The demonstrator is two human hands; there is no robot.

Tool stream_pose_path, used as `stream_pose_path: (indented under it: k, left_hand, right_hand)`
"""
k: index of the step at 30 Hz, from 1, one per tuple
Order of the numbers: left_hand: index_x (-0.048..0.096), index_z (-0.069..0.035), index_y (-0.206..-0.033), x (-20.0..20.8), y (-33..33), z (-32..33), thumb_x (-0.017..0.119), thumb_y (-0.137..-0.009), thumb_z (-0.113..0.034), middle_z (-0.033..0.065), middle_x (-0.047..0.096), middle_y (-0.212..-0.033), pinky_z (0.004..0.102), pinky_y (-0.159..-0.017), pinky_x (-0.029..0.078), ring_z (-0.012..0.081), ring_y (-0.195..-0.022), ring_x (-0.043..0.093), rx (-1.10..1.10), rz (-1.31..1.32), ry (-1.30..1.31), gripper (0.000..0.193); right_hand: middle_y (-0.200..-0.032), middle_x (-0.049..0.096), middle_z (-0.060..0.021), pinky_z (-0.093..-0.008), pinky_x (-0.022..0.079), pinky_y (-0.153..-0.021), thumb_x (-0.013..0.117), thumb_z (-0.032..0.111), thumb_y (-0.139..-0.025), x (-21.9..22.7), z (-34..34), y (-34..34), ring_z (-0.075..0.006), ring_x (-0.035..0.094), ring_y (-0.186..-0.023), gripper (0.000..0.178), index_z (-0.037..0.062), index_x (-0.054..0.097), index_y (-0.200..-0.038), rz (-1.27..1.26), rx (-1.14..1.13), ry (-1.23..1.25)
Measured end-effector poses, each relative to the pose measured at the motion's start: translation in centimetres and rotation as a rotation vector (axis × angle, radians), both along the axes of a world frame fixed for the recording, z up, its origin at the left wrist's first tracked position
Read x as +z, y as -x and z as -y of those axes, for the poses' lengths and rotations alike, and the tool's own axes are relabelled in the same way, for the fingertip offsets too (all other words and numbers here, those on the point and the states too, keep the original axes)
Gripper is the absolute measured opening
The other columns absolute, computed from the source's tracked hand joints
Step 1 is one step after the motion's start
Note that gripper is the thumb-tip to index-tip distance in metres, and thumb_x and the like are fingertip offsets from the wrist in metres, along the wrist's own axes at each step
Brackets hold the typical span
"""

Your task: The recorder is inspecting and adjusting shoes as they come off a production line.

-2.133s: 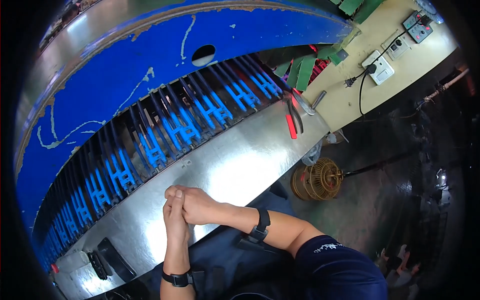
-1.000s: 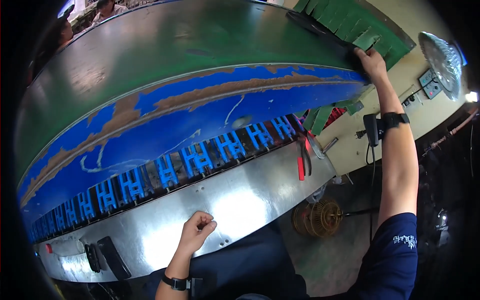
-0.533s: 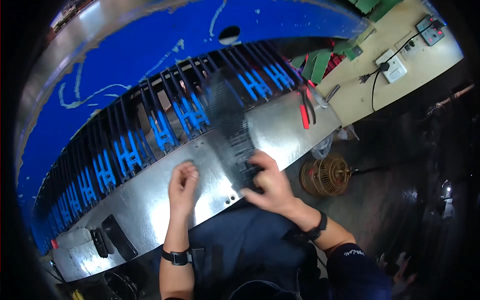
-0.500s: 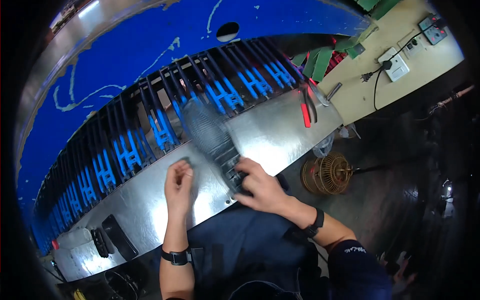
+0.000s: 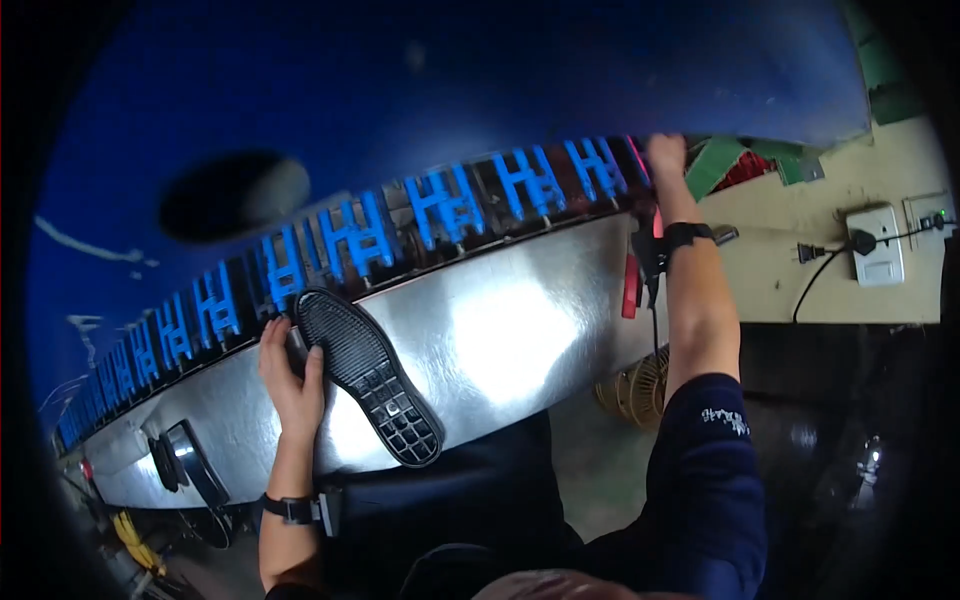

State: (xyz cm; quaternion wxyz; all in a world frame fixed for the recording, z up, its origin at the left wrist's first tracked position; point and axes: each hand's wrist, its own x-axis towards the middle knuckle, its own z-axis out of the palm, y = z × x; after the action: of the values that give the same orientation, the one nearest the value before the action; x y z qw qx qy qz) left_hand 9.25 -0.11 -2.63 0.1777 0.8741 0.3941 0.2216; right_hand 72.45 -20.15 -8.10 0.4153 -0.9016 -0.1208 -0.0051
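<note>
A black shoe sole (image 5: 375, 385) lies tread up across the metal worktop, its toe by the blue rack and its heel over the front edge. My left hand (image 5: 290, 390) is at its left side near the toe, thumb against the rim and fingers bent around a dark part there. Far off to the right, my right hand (image 5: 667, 157) reaches up to the end of the rack, next to green strips (image 5: 715, 165). Its fingers are blurred and partly hidden, so what it touches cannot be made out.
Blue H-shaped brackets (image 5: 357, 240) line the back of the metal worktop (image 5: 600, 270) under a blue panel (image 5: 420, 80). Red-handled pliers (image 5: 630, 285) hang at the right. Dark curved pieces (image 5: 190, 460) rest at the left. A cable runs to a wall socket (image 5: 875, 245).
My right hand has let go of the sole and moved far right to the rack's end. My left hand has come to the sole's side. The view has shifted.
</note>
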Motion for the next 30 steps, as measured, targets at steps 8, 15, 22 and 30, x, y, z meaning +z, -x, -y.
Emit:
stream_pose_path:
  k: [8, 15, 22, 30]
  left_hand:
    - [0.047, 0.006, -0.135, -3.0, -3.0, 0.7, 0.064, -0.088, -0.028, 0.0233, 0.055, -0.128, 0.0507, -0.114, 0.024, 0.0394, -0.125, 0.047, 0.037, -0.094, -0.050, 0.061]
    - [0.045, 0.004, -0.140, -2.6, -3.5, 1.0, 0.060, -0.091, -0.030, 0.0237, 0.054, -0.132, 0.0514, -0.116, 0.022, 0.0384, -0.128, 0.045, 0.015, -0.252, -0.087, 0.061]
    - [0.044, 0.004, -0.139, -2.7, -4.5, 0.9, 0.061, -0.089, -0.030, 0.0235, 0.054, -0.130, 0.0522, -0.115, 0.023, 0.0379, -0.128, 0.045, -0.013, -0.299, -0.053, 0.063]
    - [0.042, 0.005, -0.142, -3.7, -4.0, 0.7, 0.062, -0.088, -0.031, 0.0208, 0.057, -0.126, 0.0528, -0.114, 0.023, 0.0353, -0.126, 0.047, -0.039, -0.210, -0.139, 0.068]
  right_hand:
    - [-0.128, 0.063, -0.0209, -0.0420, 0.048, -0.097, 0.058, 0.037, -0.093, 0.0, -6.5, -15.8, -0.0375, 0.061, -0.118, 0.051, 0.0028, 0.057, -0.131, 0.249, -0.062, -0.225]
    - [-0.129, 0.063, -0.0212, -0.0420, 0.048, -0.097, 0.059, 0.036, -0.093, -1.9, -3.6, -8.5, -0.0369, 0.061, -0.118, 0.052, 0.0016, 0.056, -0.131, 0.112, -0.008, -0.252]
    - [-0.130, 0.062, -0.0215, -0.0421, 0.047, -0.098, 0.061, 0.035, -0.092, -0.8, -2.1, -6.2, -0.0363, 0.061, -0.118, 0.053, 0.0005, 0.055, -0.132, -0.029, -0.049, -0.250]
    - [-0.131, 0.062, -0.0219, -0.0422, 0.047, -0.098, 0.062, 0.033, -0.092, -1.6, -2.8, 0.6, -0.0357, 0.061, -0.118, 0.053, -0.0009, 0.054, -0.132, -0.144, -0.083, -0.173]
